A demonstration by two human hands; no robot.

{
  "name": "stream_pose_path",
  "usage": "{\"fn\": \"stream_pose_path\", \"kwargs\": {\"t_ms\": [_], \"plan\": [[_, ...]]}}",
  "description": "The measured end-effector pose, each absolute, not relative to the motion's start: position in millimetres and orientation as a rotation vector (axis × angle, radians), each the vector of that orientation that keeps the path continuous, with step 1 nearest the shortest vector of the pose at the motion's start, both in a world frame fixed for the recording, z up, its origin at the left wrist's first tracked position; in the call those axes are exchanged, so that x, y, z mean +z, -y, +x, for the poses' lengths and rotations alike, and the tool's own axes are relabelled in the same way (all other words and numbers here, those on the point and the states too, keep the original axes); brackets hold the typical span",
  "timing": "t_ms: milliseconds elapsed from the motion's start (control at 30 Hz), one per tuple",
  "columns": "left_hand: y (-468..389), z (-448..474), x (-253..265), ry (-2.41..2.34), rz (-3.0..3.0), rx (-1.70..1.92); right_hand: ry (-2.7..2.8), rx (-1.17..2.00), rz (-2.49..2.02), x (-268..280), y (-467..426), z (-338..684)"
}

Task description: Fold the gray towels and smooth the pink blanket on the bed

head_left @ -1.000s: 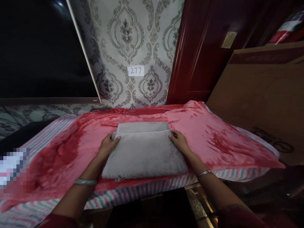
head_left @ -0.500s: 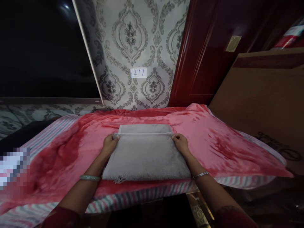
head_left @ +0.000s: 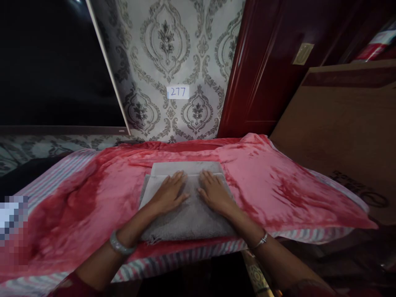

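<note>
A grey folded towel-like cloth (head_left: 192,225) lies flat in front of me, its far strip showing beyond a folded edge. On its left half rests my left hand (head_left: 170,192), palm down with fingers stretched out. My right hand (head_left: 215,192) lies flat on the right half, fingers spread and pointing away from me. Both hands touch the cloth near its folded edge and hold nothing. Loose threads hang at the cloth's near left corner. Beneath it is a pink and red plush blanket (head_left: 260,185).
A striped sheet (head_left: 188,255) shows along the near edge under the blanket. A dark screen (head_left: 55,62) stands at the left. Patterned wallpaper bears a paper label (head_left: 178,91) reading 277. At the right are a dark red door (head_left: 262,62) and a large cardboard box (head_left: 346,123).
Both hands have let go of the folded edge's corners. They have moved inward and now lie flat on the cloth. The view has shifted slightly.
</note>
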State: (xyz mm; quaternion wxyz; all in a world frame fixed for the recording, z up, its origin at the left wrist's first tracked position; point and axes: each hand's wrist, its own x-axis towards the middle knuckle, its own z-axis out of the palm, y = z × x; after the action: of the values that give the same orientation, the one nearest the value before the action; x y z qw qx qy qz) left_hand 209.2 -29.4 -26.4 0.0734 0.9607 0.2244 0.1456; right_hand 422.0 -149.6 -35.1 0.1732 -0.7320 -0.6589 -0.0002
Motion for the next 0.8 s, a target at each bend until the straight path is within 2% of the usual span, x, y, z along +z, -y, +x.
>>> {"fn": "stream_pose_path", "kwargs": {"t_ms": [133,333,633,800], "plan": [[40,220,-42,-0.655,2.96,0.216,1.943,0.068,-2.172,-42,151,405],[24,209,-51,-0.684,3.012,0.27,1.944,0.111,-2.165,-44,152,414],[-18,164,-42,-1.057,2.947,0.231,1.923,0.155,-2.145,-44,152,415],[-31,154,-45,-1.02,2.85,0.284,1.912,0.128,-2.136,-44,153,415]]}}
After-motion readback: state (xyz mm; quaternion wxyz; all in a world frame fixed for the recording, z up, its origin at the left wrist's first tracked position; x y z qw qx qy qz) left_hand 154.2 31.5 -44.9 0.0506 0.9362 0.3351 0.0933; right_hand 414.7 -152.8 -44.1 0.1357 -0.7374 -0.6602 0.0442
